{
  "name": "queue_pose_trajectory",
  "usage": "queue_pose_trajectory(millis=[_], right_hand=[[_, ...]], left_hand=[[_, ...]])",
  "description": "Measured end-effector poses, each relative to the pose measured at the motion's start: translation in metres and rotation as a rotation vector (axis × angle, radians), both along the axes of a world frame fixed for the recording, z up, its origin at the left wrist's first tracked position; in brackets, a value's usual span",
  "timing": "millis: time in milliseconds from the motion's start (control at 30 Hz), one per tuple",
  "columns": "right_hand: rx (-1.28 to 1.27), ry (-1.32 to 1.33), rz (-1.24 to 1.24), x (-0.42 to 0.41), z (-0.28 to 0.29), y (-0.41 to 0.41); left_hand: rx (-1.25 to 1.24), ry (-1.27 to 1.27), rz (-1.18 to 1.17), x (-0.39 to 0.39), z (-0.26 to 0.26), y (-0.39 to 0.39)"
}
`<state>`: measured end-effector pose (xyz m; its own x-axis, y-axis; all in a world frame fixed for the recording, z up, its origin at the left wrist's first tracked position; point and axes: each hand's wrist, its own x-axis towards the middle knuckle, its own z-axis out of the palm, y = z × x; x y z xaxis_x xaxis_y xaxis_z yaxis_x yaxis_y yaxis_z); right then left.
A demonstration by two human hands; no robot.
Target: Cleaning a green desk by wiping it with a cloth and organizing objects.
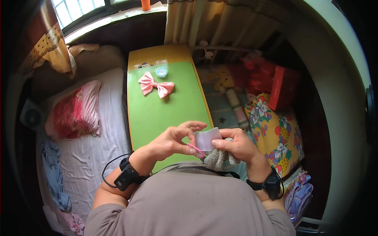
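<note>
My left hand point(177, 140) pinches a small pink item point(197, 150) between thumb and index finger; its exact kind is unclear. In my right hand point(236, 143) is the right edge of a pale, whitish sheet point(208, 139), held between thumb and fingers. Grey knitted or fluffy material point(218, 159) hangs below the sheet, partly under my right fingers. Beyond the hands, a pink fabric bow point(155, 85) lies on the green mat point(165, 115), and a small round blue-and-white container point(161, 72) stands just behind it.
The green mat covers most of a wooden table point(159, 53). To the left is a bed with a red-and-pink pillow point(73, 110). At the right are a yellow floral cushion point(274, 129), a red box point(277, 88) and a blue-purple backpack point(299, 197).
</note>
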<state>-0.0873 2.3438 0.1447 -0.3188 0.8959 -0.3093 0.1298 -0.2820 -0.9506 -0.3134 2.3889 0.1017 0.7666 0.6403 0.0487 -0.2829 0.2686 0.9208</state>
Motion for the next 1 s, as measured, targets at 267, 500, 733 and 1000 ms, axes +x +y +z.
queue_pose_trajectory(millis=[267, 500, 733, 1000], right_hand=[[0.077, -0.165, 0.007, -0.024, 0.008, 0.009], [0.286, -0.394, -0.072, -0.06, -0.003, 0.016], [0.529, -0.405, -0.12, -0.092, -0.001, 0.026], [0.961, -1.127, 0.249, -0.105, -0.053, 0.029]], left_hand=[[-0.286, 0.045, 0.05, -0.02, -0.025, 0.006], [-0.557, -0.093, 0.191, -0.041, -0.02, 0.009], [-0.541, -0.054, 0.364, -0.048, -0.039, 0.011], [-0.685, -0.189, 0.509, -0.038, -0.073, 0.022]])
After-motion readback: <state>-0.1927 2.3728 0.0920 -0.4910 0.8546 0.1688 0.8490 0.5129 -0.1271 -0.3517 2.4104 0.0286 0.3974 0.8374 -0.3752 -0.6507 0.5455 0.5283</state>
